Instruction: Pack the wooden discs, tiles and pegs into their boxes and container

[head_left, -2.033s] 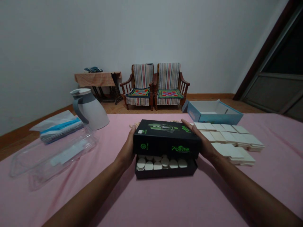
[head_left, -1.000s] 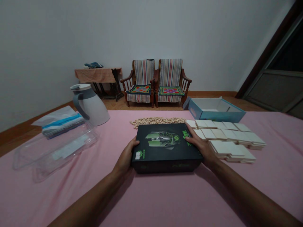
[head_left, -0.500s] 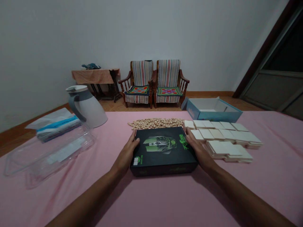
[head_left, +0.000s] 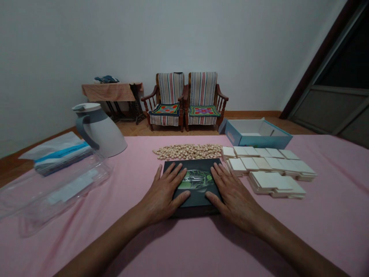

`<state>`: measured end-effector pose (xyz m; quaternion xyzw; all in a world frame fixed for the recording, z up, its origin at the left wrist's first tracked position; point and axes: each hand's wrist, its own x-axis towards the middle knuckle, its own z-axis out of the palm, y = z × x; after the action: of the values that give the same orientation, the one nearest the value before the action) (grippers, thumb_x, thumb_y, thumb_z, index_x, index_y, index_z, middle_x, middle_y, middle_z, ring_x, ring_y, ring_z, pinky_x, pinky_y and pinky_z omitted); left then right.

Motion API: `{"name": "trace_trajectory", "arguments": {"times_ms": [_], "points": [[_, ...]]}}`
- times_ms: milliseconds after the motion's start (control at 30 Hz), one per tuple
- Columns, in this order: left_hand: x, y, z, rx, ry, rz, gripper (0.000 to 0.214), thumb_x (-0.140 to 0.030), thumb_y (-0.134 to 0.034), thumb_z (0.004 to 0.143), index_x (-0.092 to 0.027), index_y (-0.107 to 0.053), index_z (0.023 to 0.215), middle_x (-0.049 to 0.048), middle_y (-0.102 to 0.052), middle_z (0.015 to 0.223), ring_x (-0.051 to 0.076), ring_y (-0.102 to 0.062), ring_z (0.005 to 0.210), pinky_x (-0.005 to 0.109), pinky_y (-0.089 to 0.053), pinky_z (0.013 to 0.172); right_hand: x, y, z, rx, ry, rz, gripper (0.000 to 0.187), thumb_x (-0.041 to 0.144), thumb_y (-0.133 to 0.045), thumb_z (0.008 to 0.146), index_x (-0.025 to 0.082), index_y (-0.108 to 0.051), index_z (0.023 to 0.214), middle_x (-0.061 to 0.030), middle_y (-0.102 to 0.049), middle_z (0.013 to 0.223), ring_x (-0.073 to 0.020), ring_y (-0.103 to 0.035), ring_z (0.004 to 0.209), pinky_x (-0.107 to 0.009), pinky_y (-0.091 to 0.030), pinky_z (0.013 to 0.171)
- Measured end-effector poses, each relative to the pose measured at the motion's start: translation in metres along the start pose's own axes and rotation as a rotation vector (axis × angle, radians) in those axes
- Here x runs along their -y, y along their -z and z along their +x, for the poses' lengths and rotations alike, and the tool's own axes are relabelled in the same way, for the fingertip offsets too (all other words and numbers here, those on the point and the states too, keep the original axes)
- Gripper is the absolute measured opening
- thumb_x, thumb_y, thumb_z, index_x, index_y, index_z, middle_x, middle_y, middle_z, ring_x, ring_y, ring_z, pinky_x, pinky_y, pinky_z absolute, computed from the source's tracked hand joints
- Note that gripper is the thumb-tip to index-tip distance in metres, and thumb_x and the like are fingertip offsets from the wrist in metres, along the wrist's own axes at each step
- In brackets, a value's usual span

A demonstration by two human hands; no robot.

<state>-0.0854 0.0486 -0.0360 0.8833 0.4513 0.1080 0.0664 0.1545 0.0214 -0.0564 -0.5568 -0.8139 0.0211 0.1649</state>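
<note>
A flat black box (head_left: 197, 197) with a green picture of a computer mouse on its lid lies on the pink cloth in front of me. My left hand (head_left: 165, 190) rests on the left part of the lid, fingers stretched out and spread. On the right part lies my right hand (head_left: 230, 192), also flat with fingers apart. Both palms face down, and the hands cover the lid's sides. Just beyond the box is a long heap of small beige bean-like pieces (head_left: 188, 151). Stacks of white square tiles (head_left: 272, 165) are to the right of my right hand.
An open blue box (head_left: 256, 140) stands at the back right. To the left are a grey-white jug (head_left: 105, 134), a blue-and-white packet (head_left: 62, 152) and a clear plastic tray (head_left: 69, 192). Two wooden armchairs (head_left: 184, 102) stand beyond the pink-covered table (head_left: 184, 250).
Both hands have moved from the box's side edges onto its lid and now lie flat with fingers spread. The view has shifted slightly.
</note>
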Motion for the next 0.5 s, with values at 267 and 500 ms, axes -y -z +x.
{"name": "trace_trajectory", "arguments": {"times_ms": [267,500], "points": [[0.0006,-0.0087,0.0001,-0.024,-0.003,0.01,0.063,-0.053,-0.037,0.088,-0.023,-0.028,0.142,0.0083,-0.025,0.15,0.028,-0.014,0.14,0.054,-0.011,0.112,-0.0006,-0.0088,-0.0003,-0.03,-0.009,0.055,0.072,0.057,-0.034,0.087,0.01,-0.032,0.142,-0.0139,-0.025,0.149,-0.0283,-0.018,0.138,-0.049,-0.02,0.112],[0.0001,-0.0112,-0.0005,-0.069,0.008,-0.093,0.062,-0.052,-0.042,0.086,-0.025,-0.033,0.141,0.008,-0.027,0.15,0.029,-0.015,0.14,0.054,-0.011,0.112,-0.0022,-0.0073,-0.0006,-0.011,-0.018,0.199,0.074,0.059,-0.036,0.086,0.013,-0.029,0.143,-0.0119,-0.021,0.15,-0.0265,-0.014,0.139,-0.048,-0.018,0.113]]}}
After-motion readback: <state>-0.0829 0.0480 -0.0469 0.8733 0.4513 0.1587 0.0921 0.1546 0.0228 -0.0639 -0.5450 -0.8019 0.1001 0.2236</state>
